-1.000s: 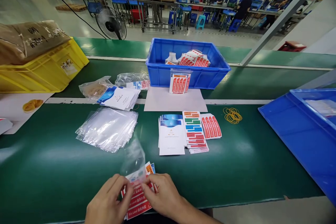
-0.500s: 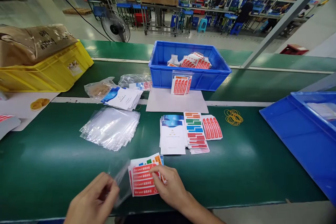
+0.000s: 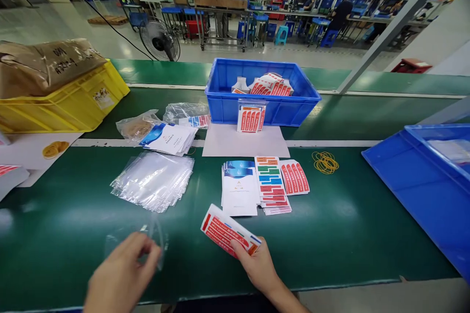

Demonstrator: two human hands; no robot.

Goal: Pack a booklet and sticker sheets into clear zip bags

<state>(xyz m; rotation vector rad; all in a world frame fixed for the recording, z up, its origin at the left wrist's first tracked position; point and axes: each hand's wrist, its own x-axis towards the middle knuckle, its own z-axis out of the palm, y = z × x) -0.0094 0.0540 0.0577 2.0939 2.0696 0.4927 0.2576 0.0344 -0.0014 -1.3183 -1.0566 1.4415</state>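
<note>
The left hand (image 3: 123, 276) pinches a thin clear plastic bag (image 3: 147, 239) at about 7 o'clock on the green belt (image 3: 330, 234). The right hand (image 3: 257, 266), at 6 o'clock, holds a small stack of red and white label sheets (image 3: 227, 230), tilted, just below the white booklets (image 3: 239, 188).

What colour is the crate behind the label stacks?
Blue crate, plain solid colour; shows best in the head view.
</note>
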